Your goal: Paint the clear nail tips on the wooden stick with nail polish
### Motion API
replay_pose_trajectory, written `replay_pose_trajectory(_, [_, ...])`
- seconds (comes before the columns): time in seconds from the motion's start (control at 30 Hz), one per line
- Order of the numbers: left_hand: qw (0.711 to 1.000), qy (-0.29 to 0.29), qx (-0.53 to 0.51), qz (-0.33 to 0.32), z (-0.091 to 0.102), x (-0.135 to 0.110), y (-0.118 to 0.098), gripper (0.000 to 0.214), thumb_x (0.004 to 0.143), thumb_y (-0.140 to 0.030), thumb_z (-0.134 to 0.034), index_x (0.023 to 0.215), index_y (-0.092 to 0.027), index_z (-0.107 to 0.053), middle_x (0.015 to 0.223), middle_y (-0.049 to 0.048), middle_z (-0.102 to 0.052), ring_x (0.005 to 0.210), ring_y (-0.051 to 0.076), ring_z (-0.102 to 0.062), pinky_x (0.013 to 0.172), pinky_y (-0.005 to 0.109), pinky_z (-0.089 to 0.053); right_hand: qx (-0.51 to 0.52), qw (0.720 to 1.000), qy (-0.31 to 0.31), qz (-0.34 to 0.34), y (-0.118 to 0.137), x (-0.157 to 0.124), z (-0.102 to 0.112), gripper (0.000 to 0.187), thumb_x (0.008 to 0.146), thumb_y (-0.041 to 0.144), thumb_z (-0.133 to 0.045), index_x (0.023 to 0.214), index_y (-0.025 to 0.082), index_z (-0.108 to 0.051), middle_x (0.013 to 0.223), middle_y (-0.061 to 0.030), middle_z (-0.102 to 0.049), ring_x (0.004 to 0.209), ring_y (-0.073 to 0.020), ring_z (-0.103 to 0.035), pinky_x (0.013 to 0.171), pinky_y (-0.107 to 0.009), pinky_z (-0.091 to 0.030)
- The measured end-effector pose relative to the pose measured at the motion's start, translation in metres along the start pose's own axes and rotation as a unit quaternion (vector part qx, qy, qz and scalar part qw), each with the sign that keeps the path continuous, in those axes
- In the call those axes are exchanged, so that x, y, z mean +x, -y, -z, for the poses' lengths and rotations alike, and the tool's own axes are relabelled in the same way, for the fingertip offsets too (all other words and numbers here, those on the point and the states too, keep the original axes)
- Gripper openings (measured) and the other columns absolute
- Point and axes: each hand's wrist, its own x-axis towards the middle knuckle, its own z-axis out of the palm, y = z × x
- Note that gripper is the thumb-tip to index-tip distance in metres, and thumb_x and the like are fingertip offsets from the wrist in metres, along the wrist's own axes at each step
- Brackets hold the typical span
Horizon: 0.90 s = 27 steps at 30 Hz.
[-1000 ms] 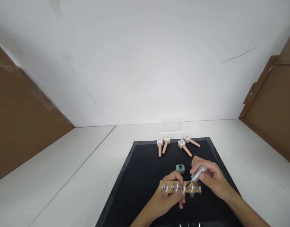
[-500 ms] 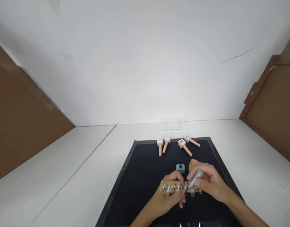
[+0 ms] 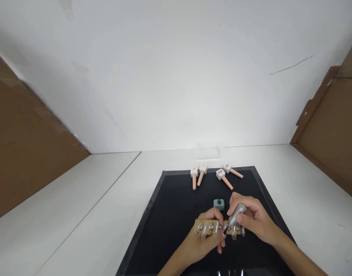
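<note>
My left hand [image 3: 199, 242] is closed around a yellowish strip-shaped nail tip holder [image 3: 207, 222], gripping it near its middle. Several clear nail tips [image 3: 234, 232] stick out from the holder along its front. My right hand [image 3: 257, 222] pinches the silver cap of a nail polish brush [image 3: 237, 213], tilted down to the left. The dark bristles touch or lie very close to a nail tip beside my left thumb. Just beyond my hands stands a teal nail polish bottle [image 3: 218, 206] with its dark round mouth uncovered.
Several nail polish bottles with white square bodies and long peach caps [image 3: 227, 183] lie at the back of the black mat [image 3: 170, 214]. Behind them sits a clear tray [image 3: 207, 154] by the white wall. Brown cardboard panels [image 3: 331, 130] border the table.
My right hand has shifted the brush slightly, and its cap sits a little higher and farther left. My left hand keeps the nail tip holder in the same place.
</note>
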Motion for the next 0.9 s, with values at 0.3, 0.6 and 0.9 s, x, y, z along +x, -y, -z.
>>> replay_pose_trajectory(0.3, [1.000,0.004,0.017,-0.001,0.0014,-0.0006,-0.0005,0.048,0.065,-0.056,-0.068,0.070,-0.016,-0.043,0.053,-0.0041,-0.051,0.044,0.005,-0.049,0.044,0.016,-0.044,0.006,1.000,-0.010,0.013,0.0002,0.0007,0.0000,0.027,0.083,0.045,-0.059,0.080,0.019,-0.068,0.065,0.0006,-0.049,0.060,-0.0131,-0.047,0.056,-0.025,-0.036])
replay_pose_trajectory(0.6, [1.000,0.003,0.008,-0.002,0.0011,-0.0015,0.0026,0.046,0.065,-0.055,-0.069,0.070,-0.017,-0.044,0.052,-0.0045,-0.051,0.044,0.005,-0.049,0.043,0.015,-0.045,0.038,0.998,-0.040,-0.007,-0.0036,0.0008,0.0018,0.025,0.081,0.044,-0.063,0.078,0.020,-0.069,0.066,0.0000,-0.053,0.061,-0.0131,-0.048,0.058,-0.025,-0.037])
replay_pose_trajectory(0.9, [1.000,0.003,-0.004,-0.001,0.0025,-0.0012,0.0056,0.046,0.064,-0.054,-0.070,0.072,-0.016,-0.044,0.052,-0.0052,-0.051,0.044,0.005,-0.049,0.043,0.015,-0.045,0.175,0.980,-0.059,-0.068,-0.0011,0.0008,-0.0005,0.028,0.078,0.047,-0.065,0.077,0.019,-0.068,0.063,0.0010,-0.050,0.055,-0.0115,-0.041,0.053,-0.025,-0.031])
